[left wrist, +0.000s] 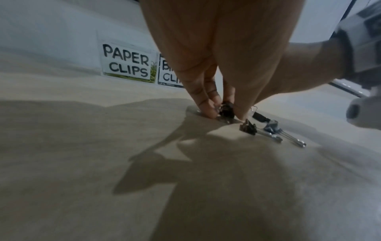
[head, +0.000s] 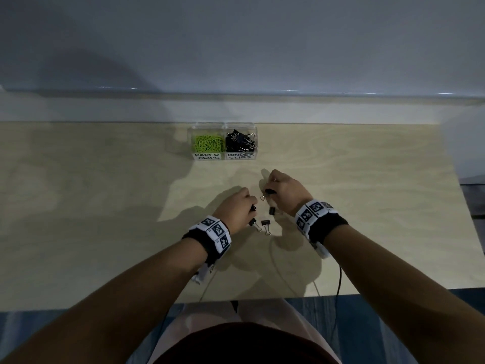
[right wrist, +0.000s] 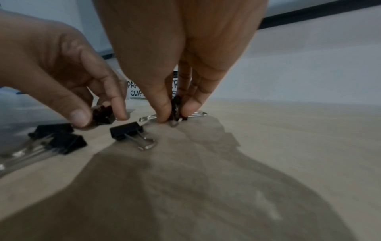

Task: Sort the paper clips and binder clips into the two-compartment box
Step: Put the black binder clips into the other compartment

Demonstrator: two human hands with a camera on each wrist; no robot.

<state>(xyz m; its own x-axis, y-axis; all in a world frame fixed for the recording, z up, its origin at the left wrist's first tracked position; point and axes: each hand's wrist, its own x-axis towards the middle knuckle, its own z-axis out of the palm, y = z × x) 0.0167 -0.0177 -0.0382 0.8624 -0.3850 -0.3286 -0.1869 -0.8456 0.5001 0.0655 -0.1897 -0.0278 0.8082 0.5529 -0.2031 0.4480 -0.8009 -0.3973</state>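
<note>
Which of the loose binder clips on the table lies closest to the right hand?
The binder clip just below the right hand, by its wrist. The other two loose ones lie further toward the left hand.

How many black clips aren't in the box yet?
5. The left hand pinches the left-hand clip, the right hand pinches the right-hand clip, and three loose clips lie on the table between the hands. Others may hide under the hands.

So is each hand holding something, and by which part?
Yes. The left hand pinches a black binder clip by its body; the right hand pinches another binder clip by its black body, low over the table.
</note>
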